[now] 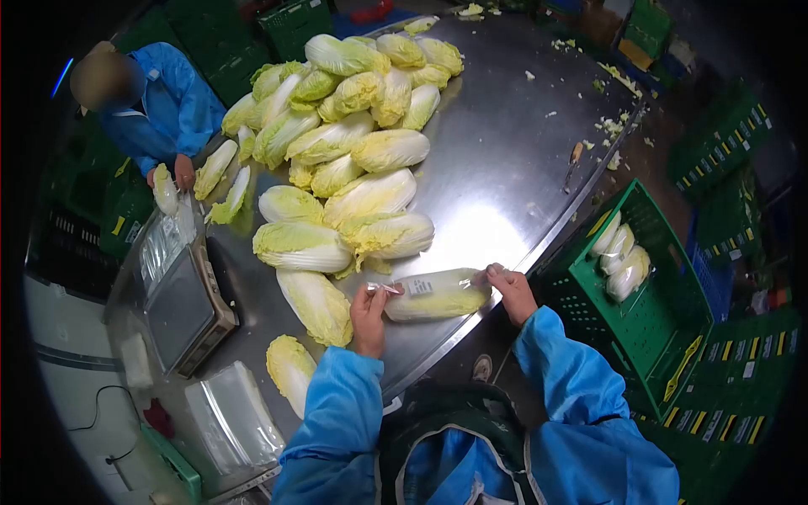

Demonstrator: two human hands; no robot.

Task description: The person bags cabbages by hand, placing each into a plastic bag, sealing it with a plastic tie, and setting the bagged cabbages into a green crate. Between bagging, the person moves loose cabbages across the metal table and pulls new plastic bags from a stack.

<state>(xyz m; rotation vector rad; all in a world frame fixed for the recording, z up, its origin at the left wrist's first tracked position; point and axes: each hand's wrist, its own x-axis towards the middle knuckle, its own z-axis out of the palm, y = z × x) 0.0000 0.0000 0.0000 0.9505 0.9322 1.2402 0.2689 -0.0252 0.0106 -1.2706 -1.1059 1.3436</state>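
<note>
A napa cabbage in a clear plastic bag lies across the steel table's near edge, a printed label on its left part. My left hand pinches the gathered plastic at the bag's left end. At the other end, my right hand has its fingers closed on the bag. Just left of my left hand lies an unbagged napa cabbage, and a smaller yellowish cabbage rests nearer to me. Beyond my hands, a large heap of napa cabbages covers the table's left middle.
A green crate holding several bagged cabbages stands at my right. On the left are a scale and a stack of clear bags. Across the table, a person in blue handles a cabbage. A knife and leaf scraps lie along the right edge.
</note>
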